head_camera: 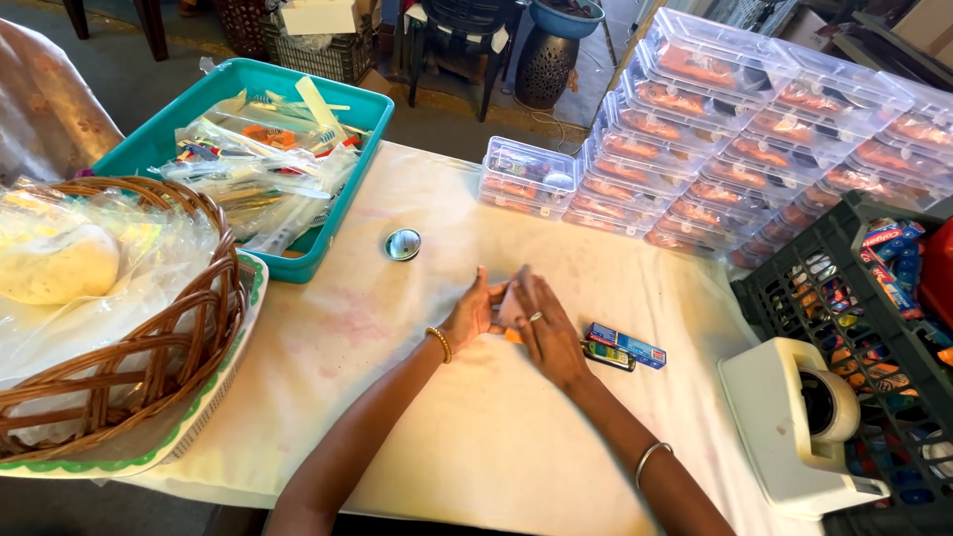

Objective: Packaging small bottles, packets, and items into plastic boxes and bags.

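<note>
Two hands are meeting at the middle of the surface (476, 437) in the head view, and you are pressing them together around a small pale packet (510, 303). Your left hand (474, 313) is curling its grip against the packet's left edge, while your right hand (548, 333) is lying over its right side with fingers stretched forward; both are grasping the packet, though how firmly they are pinching it is hidden behind the fingers. The packet is sitting just above the cloth, near the centre, with a bit of orange (511, 337) peeking out beneath your palms.

Just right of your right hand, two small blue items (625, 347) are lying loose. A round metal lid (403, 244) is resting farther off to the left, near the teal tray (342, 243) of wrapped pieces. Clear boxes (526, 179) are stacking up at the far side, a wicker basket (199, 328) is sitting at the left, and a tape dispenser (794, 427) at the near right.

Judging from the covered hold, the packet could be slipping or creasing if you are squeezing unevenly, and your right wrist could be nudging the blue items toward the edge.
</note>
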